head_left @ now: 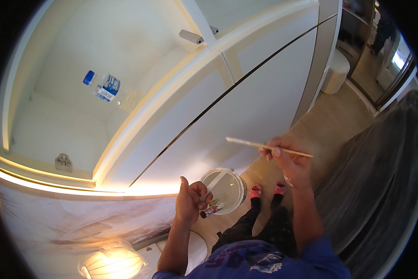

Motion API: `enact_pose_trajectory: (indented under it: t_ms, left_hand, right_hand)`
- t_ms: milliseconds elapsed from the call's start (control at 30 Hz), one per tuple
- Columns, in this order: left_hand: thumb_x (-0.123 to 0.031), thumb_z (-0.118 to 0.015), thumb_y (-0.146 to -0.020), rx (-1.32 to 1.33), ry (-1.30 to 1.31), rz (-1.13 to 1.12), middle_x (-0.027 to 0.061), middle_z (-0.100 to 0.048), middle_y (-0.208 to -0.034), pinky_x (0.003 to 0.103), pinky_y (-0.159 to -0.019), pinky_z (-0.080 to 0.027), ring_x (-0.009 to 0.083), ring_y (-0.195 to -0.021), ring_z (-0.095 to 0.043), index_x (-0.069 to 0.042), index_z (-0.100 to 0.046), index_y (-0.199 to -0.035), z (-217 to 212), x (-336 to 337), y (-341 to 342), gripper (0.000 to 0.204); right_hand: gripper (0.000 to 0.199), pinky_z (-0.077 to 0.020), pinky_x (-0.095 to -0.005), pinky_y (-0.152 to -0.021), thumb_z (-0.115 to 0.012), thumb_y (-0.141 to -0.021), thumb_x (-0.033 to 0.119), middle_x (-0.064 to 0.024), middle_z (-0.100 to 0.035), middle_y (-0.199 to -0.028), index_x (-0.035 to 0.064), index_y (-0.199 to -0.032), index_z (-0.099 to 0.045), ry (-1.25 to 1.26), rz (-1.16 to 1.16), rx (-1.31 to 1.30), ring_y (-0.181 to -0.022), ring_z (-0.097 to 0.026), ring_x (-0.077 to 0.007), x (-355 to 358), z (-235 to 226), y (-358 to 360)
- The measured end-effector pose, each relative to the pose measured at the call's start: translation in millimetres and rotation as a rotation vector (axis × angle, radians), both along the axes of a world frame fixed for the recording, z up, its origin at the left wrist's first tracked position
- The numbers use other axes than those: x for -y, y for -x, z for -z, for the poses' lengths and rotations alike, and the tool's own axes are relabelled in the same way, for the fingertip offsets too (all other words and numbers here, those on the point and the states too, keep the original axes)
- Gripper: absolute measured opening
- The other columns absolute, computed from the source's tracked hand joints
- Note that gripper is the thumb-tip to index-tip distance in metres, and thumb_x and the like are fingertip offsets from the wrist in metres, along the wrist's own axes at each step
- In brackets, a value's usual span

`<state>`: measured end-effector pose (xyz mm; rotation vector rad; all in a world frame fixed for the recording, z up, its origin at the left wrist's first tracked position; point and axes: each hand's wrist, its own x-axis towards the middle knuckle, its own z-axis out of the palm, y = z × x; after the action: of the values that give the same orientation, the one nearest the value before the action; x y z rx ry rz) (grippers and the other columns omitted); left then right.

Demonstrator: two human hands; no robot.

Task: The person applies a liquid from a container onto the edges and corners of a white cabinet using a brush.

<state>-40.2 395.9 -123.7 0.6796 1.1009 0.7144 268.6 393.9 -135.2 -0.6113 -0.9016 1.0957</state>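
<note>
- Fingers (273, 149) of the right hand (288, 162) are pinched around a thin, pale wooden stick (265, 147), which is held nearly level in front of the white cabinet door (246, 116); its free end points to the left, close to the door's surface, though contact cannot be told.
- Fingers (200, 190) of the left hand (190, 200) are curled shut around a small paint-smeared tube (212, 209) — its lower end is seen sticking out below the fist, thumb raised.
- A round white bucket (225, 188) is seen on the floor just beyond the left hand, near the foot of the cabinet, with a pale strip lying across its opening.
- Two feet in red slippers (267, 189) are placed on the beige floor (330, 125), just right of the bucket.
- A clear plastic bottle (107, 88) with a blue cap is lying on its side inside the open white compartment, well apart from both hands.
- A lit, round paper-like lamp (111, 265) wrapped in plastic is seen at the lower left — beside the left forearm.
</note>
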Motion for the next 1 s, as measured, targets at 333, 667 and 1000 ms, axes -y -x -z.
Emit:
enact_pose_trajectory:
  t_ms: [333,667,1000]
  left_hand:
    - [-0.077,-0.015,-0.102,-0.094,0.078,-0.021,0.0131,-0.058,-0.069,0.023,-0.051,-0.029,0.0124,-0.053,-0.036,-0.008,-0.055,-0.078,9.6,3.6,5.5,0.084]
    - [-0.078,-0.017,-0.102,-0.051,0.040,-0.016,0.0133,-0.059,-0.070,0.023,-0.048,-0.029,0.0110,-0.050,-0.034,-0.009,-0.056,-0.079,27.4,6.3,16.9,0.083]
    - [-0.077,-0.018,-0.102,-0.013,0.012,-0.024,0.0129,-0.059,-0.071,0.024,-0.049,-0.031,0.0114,-0.050,-0.036,-0.008,-0.056,-0.081,31.4,6.9,20.7,0.082]
  right_hand:
    - [0.016,-0.0562,-0.0262,-0.079,-0.067,-0.092,-0.008,-0.0106,-0.074,-0.096,-0.0051,-0.107,-0.070,-0.374,0.662,0.174,-0.084,-0.070,-0.0130,-91.6,-89.6,34.0]
    - [0.012,-0.0529,-0.0240,-0.067,-0.068,-0.090,-0.007,-0.0093,-0.073,-0.088,-0.0049,-0.101,-0.070,-0.431,0.818,0.242,-0.073,-0.066,-0.0104,-119.9,-92.2,39.7]
    - [0.012,-0.0485,-0.0232,-0.062,-0.068,-0.089,-0.006,-0.0078,-0.072,-0.087,-0.0052,-0.101,-0.071,-0.426,0.803,0.232,-0.068,-0.059,-0.0084,-124.6,-91.6,39.9]
